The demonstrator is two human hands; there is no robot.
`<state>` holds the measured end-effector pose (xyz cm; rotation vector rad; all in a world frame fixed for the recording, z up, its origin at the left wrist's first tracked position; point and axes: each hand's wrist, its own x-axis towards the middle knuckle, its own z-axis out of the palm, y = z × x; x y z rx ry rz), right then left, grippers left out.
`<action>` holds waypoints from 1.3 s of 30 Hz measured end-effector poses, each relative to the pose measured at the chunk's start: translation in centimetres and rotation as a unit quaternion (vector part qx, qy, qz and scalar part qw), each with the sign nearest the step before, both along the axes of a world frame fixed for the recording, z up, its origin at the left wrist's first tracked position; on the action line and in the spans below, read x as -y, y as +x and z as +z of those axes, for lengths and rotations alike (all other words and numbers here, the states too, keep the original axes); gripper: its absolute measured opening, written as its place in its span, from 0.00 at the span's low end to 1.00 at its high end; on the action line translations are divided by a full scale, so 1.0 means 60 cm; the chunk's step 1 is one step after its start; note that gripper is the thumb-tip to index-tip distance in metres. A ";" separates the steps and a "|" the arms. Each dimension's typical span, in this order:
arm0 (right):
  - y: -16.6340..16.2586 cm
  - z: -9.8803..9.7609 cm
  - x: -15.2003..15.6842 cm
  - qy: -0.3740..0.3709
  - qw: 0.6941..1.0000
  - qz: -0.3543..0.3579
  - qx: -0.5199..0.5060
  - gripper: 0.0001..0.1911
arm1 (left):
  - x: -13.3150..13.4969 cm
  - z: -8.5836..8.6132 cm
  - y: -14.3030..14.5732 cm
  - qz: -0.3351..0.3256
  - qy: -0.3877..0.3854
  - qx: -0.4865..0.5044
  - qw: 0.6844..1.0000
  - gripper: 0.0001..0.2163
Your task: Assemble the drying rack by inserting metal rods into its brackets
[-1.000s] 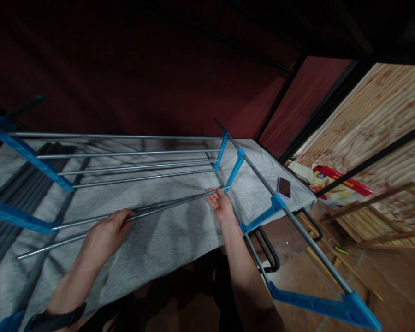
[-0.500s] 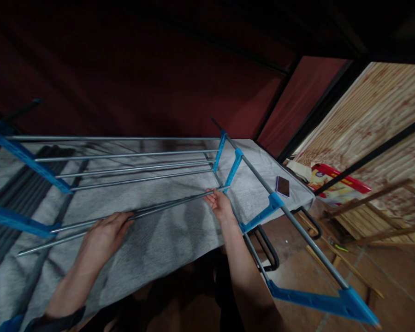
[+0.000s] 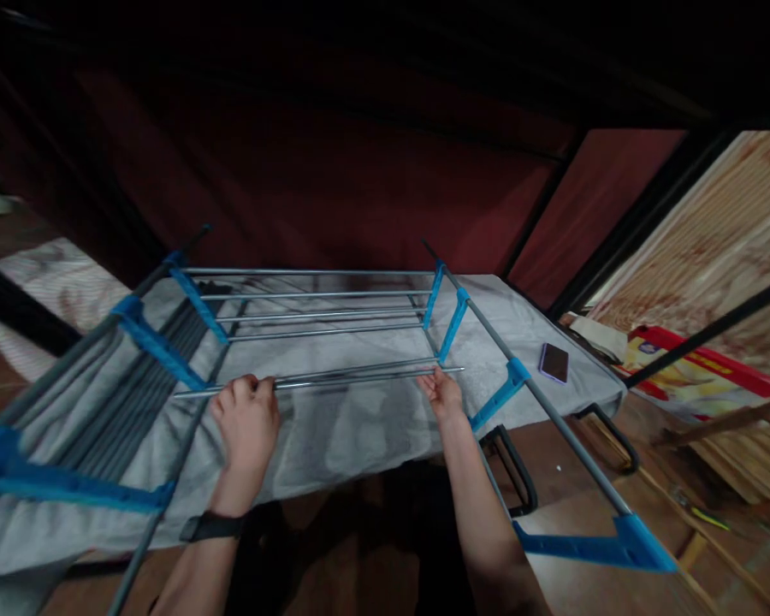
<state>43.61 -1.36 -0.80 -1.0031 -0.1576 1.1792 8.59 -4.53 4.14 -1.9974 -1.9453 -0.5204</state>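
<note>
Two thin metal tubes point(image 3: 352, 375) run close together across the front of a partly assembled rack with blue plastic brackets. My left hand point(image 3: 247, 415) is closed over the tubes near their left end, beside a blue bracket point(image 3: 163, 346). Near the right end, the fingertips of my right hand point(image 3: 441, 393) hold the front tube from below. That tube's right tip sticks out past a blue bracket point(image 3: 453, 327). Behind my hands, several metal crossbars point(image 3: 327, 316) span the left and right sides of the rack. My left fingers partly hide the tubes' left part.
A grey cloth point(image 3: 365, 436) covers the table under the rack. Several grey tubes point(image 3: 147, 389) lie on it at left. A phone point(image 3: 553, 363) rests at right, near a red and yellow box point(image 3: 693, 372). Black metal handles point(image 3: 517, 470) jut out below the table edge.
My view has shifted left, showing more of the rack's left side. The front tube has moved rightward, and its right tip now extends past the bracket. Both hands still hold on.
</note>
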 end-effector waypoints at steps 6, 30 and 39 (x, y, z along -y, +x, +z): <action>0.003 -0.020 0.068 -0.011 1.000 0.025 -0.010 0.07 | 0.077 -0.014 -0.022 0.095 0.039 0.147 0.984 0.21; 0.010 -0.089 0.120 -0.014 0.996 0.084 0.021 0.02 | 0.099 -0.056 -0.054 0.129 0.102 0.903 0.397 0.07; 0.023 -0.072 0.122 -0.048 0.995 0.086 -0.005 0.06 | 0.096 -0.066 -0.049 0.107 0.123 0.903 0.397 0.11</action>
